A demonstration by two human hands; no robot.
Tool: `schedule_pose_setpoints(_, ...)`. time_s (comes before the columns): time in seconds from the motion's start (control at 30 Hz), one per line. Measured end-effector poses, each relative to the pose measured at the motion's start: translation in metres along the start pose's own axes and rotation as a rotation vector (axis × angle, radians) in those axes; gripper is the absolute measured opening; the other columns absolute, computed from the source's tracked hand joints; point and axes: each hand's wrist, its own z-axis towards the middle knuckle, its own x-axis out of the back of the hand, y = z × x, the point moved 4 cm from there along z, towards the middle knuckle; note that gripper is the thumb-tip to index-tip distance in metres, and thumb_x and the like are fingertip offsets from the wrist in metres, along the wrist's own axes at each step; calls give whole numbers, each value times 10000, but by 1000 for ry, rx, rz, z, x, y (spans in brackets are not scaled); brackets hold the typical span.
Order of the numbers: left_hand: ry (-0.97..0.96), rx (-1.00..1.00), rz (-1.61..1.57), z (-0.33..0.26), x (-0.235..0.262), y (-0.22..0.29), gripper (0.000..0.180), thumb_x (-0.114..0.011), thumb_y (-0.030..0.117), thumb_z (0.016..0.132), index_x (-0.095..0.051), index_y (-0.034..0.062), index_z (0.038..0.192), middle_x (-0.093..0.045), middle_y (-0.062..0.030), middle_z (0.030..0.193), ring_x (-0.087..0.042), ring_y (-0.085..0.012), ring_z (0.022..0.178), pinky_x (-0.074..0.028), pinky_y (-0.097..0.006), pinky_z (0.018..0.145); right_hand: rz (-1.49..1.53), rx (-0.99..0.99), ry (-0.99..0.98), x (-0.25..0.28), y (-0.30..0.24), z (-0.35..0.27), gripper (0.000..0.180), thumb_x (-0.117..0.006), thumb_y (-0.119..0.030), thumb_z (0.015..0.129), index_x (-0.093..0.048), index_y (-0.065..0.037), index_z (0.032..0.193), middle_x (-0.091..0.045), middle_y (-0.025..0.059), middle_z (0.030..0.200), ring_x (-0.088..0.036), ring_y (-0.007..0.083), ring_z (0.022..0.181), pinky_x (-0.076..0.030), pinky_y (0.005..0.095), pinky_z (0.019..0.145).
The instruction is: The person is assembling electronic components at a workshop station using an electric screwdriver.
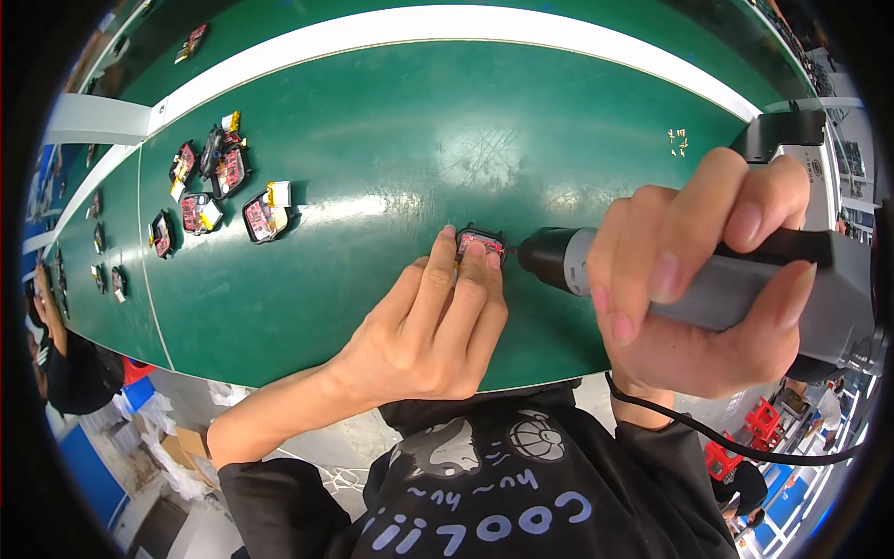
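My left hand (419, 331) presses its fingertips onto a small black case with a red circuit board (482, 240) on the green worktop. The fingers partly cover the board. My right hand (656, 252) is wrapped round a grey and black electric screwdriver (570, 259), held almost level. Its bit points left at the right edge of the case; whether it touches cannot be made out. A black cord (726, 449) hangs below my right hand.
Several similar open cases (266, 219) with red boards and white and yellow parts lie on the left of the green worktop (372, 121). Small gold-coloured pieces (678, 143) lie at the far right. A white rail (447, 23) borders the back. Another person (79, 373) is at the far left.
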Motion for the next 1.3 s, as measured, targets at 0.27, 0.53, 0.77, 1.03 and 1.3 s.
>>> schedule_pose_setpoints(0.27, -21, 16, -3, 2, 3, 1, 128, -673, 10, 788, -704, -80, 874, -678, -189, 846, -730, -357, 852, -561, -325, 627, -67, -18, -9, -8, 3, 4, 297, -442, -349, 1074, -385, -58, 1051, -512, 108, 796, -471, 182, 444, -430, 330, 435)
schedule_pose_setpoints(0.53, -51, 63, -8, 8, 9, 0, 121, -676, 16, 804, -683, -98, 843, -672, -205, 848, -722, -362, 853, -571, -343, 657, -163, -46, -35, -16, 6, 10, 249, -495, -295, 1061, -394, -74, 1004, -519, 96, 734, -466, 179, 429, -430, 335, 430)
schedule_pose_setpoints(0.77, -65, 64, -15, 3, 8, 0, 114, -678, 11, 796, -666, -96, 834, -678, -209, 868, -717, -365, 876, -575, -357, 690, -226, -76, -41, -15, 11, 12, 182, -487, -215, 1056, -409, -74, 972, -517, 86, 703, -452, 167, 415, -420, 338, 411)
schedule_pose_setpoints(1.03, -115, 92, -169, 6, 13, -6, 189, -689, 31, 734, -675, -89, 880, -676, -205, 941, -703, -354, 940, -588, -365, 739, -165, -59, -12, -11, 17, 6, 168, -450, -205, 1069, -430, -59, 989, -522, 97, 705, -425, 152, 376, -390, 303, 365)
schedule_pose_setpoints(1.3, -95, 211, -97, 45, -3, -90, 228, -665, 42, 785, -657, 3, 1010, -635, -110, 923, -672, -267, 909, -581, -374, 717, -42, 201, 113, 40, -69, 20, 268, -416, -284, 1046, -518, -37, 1019, -574, 91, 883, -384, 111, 378, -359, 277, 386)
